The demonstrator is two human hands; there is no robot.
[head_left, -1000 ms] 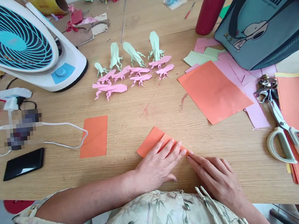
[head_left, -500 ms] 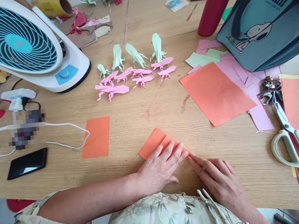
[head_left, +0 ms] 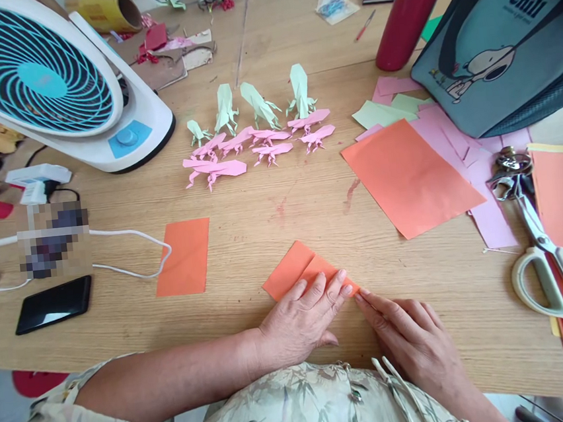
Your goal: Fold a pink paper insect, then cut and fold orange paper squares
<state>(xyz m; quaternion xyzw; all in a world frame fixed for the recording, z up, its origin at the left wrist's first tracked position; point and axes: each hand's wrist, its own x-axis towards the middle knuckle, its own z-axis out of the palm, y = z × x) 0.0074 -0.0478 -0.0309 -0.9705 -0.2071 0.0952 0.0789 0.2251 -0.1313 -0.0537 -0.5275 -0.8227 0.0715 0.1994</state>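
Note:
A folded piece of orange origami paper [head_left: 291,266] lies on the table in front of me, with a crease line running across it. My left hand [head_left: 299,319] rests flat on its near side, fingers stretched out and covering part of it. At the paper's right corner, my right hand [head_left: 410,331] has its thumb and index finger pinched together at the tip; its other fingers are curled. Farther off, on the right, an orange sheet [head_left: 410,178] lies flat. A smaller orange sheet [head_left: 184,257] is on the left, with a white cable across its edge.
Several pink [head_left: 215,169] and green [head_left: 225,107] folded paper insects stand beyond my hands. Scissors [head_left: 547,252] lie on orange sheets at right, near pink offcuts, a red flask [head_left: 403,27] and a blue bag [head_left: 490,51]. A fan [head_left: 138,118] and phone [head_left: 54,304] are left.
My left hand's fingers have shifted slightly on the paper, showing a bit more of its right edge. The view has moved a little; other things stay put.

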